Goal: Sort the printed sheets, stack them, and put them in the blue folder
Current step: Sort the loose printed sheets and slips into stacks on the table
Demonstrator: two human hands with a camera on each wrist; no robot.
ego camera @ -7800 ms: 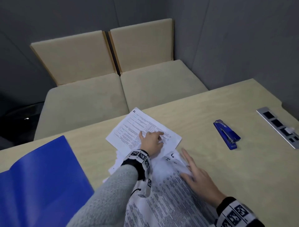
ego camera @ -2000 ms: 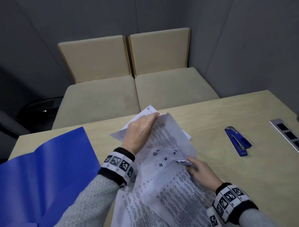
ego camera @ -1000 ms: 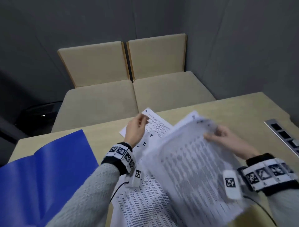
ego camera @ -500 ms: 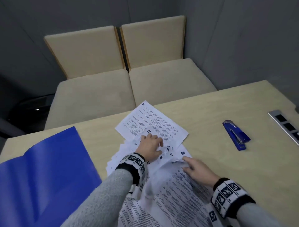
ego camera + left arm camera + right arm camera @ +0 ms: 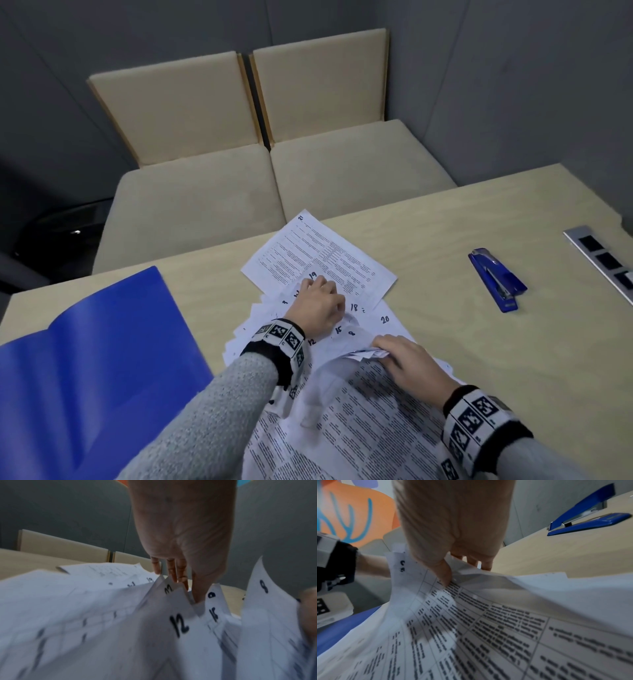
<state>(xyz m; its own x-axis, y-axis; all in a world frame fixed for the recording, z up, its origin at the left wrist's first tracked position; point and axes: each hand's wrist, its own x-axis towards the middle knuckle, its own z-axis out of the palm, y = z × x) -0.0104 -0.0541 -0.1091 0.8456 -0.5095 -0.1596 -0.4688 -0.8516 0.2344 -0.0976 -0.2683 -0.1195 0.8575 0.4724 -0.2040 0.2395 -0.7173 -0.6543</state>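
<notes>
Two hands work one fanned heap of printed sheets at the near middle of the table, corners splayed so the handwritten page numbers (19, 18, 20, 15, 12, 8) read at a glance; judged, that spread is kept on purpose for picking the order. Left hand sits at 11 o'clock of the heap, fingers curled down among the numbered corners; the left wrist view shows the thumb and fingertips dug between upturned corners near a 12 and a 15, seemingly pinching one, though which sheet I cannot tell. Right hand at the heap's 3 o'clock edge clamps a lifted wad of corners, thumb on top, fingers beneath, probably holding the upper sheets open. One sheet marked 21 lies flat apart at 12 o'clock, likely the start of the sorted stack. Blue folder lies open at 9 o'clock, near the heap but not touching as far as I can see, ready to receive. Blue stapler well apart at 2 o'clock; grey socket strip at 3 o'clock, cut off by the frame. Hidden: lower sheets' numbers, heap's near end, folder's left part. Both wrist views are motion-blurred; print unreadable.
</notes>
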